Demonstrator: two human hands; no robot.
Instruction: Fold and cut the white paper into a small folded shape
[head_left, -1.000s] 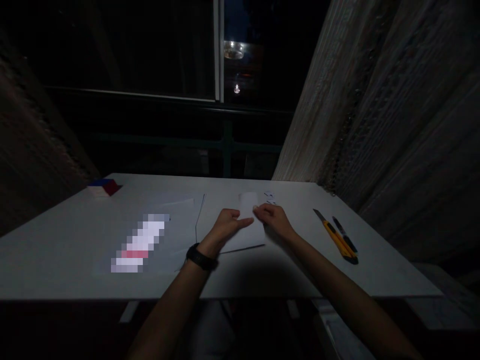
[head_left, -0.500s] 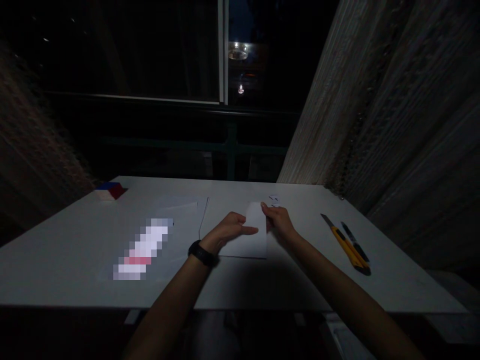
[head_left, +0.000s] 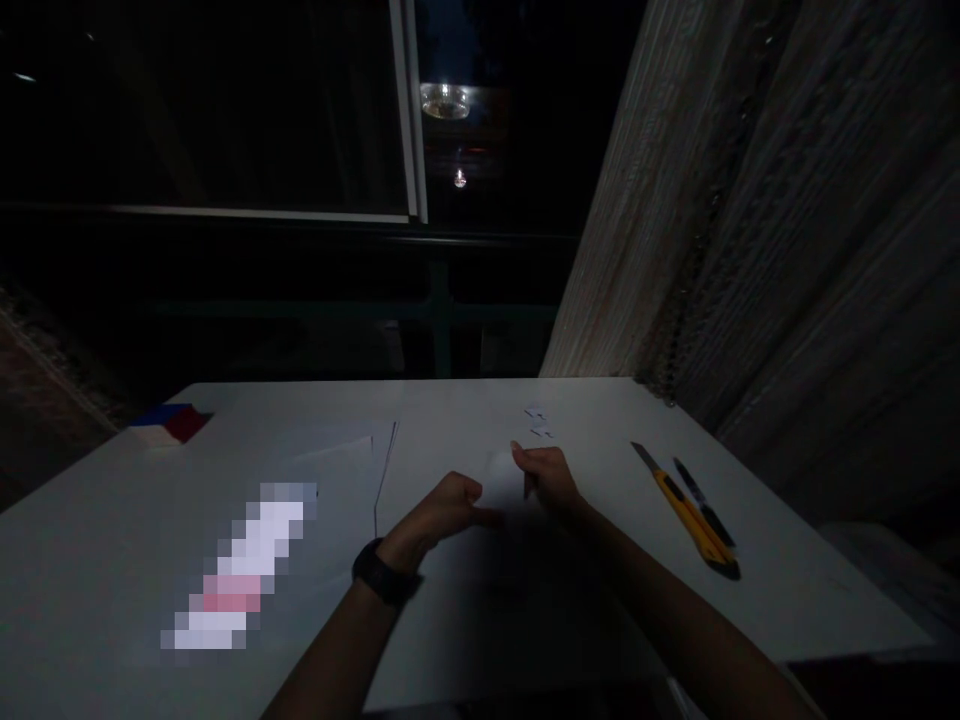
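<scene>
A small white piece of paper point(head_left: 502, 482) is between my two hands over the middle of the white table. My left hand point(head_left: 444, 508), with a dark band at the wrist, grips its left side, thumb and fingers closed toward it. At the upper right edge, my right hand point(head_left: 549, 476) pinches the paper with the thumb on top. The paper's lower part is lost in shadow, and I cannot tell whether it is folded. Just beyond my right hand lie two small paper pieces point(head_left: 541, 433) with dark marks.
A yellow utility knife point(head_left: 694, 518) with its blade out lies at right beside a dark pen point(head_left: 703, 500). At left are larger paper sheets point(head_left: 341, 500), partly pixelated, and a blue, red and white block point(head_left: 171, 424). Curtains point(head_left: 600, 200) hang beside the dark window.
The view has shifted, so the table's things sit lower and further left. Less of the paper shows between my hands, and its lower edge is no longer visible. Both hands keep their grip.
</scene>
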